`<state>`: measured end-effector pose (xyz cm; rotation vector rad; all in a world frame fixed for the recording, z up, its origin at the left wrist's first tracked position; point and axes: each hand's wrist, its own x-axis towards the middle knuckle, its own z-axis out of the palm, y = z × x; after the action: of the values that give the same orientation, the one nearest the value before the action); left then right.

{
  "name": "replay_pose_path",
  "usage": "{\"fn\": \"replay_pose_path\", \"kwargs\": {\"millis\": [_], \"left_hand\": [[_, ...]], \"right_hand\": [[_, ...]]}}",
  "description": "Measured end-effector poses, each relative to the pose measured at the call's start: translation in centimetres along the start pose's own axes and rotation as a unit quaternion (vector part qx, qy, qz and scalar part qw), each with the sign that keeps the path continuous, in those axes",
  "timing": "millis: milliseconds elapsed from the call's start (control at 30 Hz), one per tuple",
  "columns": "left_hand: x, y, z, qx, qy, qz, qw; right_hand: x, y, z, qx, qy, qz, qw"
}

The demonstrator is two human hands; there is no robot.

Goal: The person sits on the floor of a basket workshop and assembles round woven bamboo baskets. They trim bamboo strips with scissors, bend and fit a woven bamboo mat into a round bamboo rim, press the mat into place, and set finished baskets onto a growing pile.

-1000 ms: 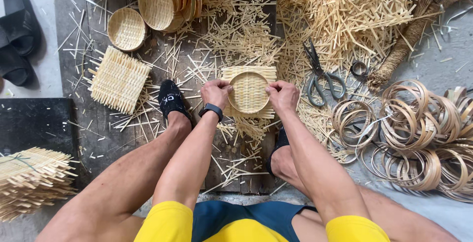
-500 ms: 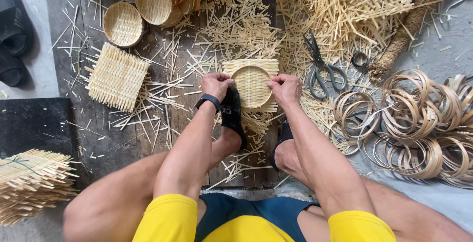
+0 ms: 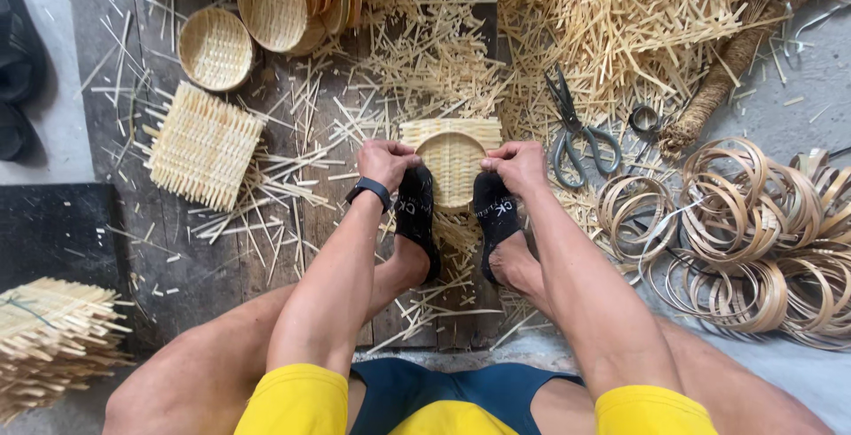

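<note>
The person sits on the floor with knees spread and both feet drawn in, and the small woven basket (image 3: 452, 162) lies flat on the dark wooden boards (image 3: 292, 222) right in front of the toes. It is a square mat of pale bamboo strips with a round bowl pressed into its middle. The left hand (image 3: 387, 162) is clenched on the basket's left edge, fingers curled down over it; the right hand (image 3: 516, 165) grips the right edge the same way. A black watch (image 3: 369, 190) sits on the left wrist. The two black socks (image 3: 415, 213) press in from below, one beside each hand, touching or nearly touching the basket's near edge — I cannot tell which.

Loose bamboo slivers (image 3: 425, 54) are scattered all over the boards, with a thick heap of them up to the right. A pair of grey scissors (image 3: 576, 129) lies just right of the right hand. Further right is a tangle of coiled bamboo hoops (image 3: 753, 231). To the left lies a flat square woven mat (image 3: 204, 144), and beyond it a single finished round basket (image 3: 215, 48) beside a leaning stack of more. At the lower left corner — a pile of square mats (image 3: 49, 337).
</note>
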<state>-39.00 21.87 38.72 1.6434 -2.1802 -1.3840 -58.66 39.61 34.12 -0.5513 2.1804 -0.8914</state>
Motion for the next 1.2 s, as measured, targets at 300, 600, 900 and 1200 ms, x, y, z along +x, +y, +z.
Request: {"fn": "replay_pose_path", "kwargs": {"millis": [300,600,900,1200], "left_hand": [[1.2,3.9,2.5,0.156,0.057,0.423,0.891],[3.1,2.4,5.5,0.018,-0.008,0.378,0.926],[3.0,3.6,5.4,-0.026,-0.052,0.276,0.959],[4.6,4.3,5.5,-0.064,-0.101,0.145,0.982]], "right_hand": [[-6.8,-3.5,4.0,0.14,0.027,0.198,0.97],[-10.2,1.6,13.6,0.231,0.115,0.137,0.956],[-8.6,-1.9,5.4,0.087,0.098,0.103,0.986],[-0.7,-0.5,3.4,0.251,0.106,0.139,0.952]]}}
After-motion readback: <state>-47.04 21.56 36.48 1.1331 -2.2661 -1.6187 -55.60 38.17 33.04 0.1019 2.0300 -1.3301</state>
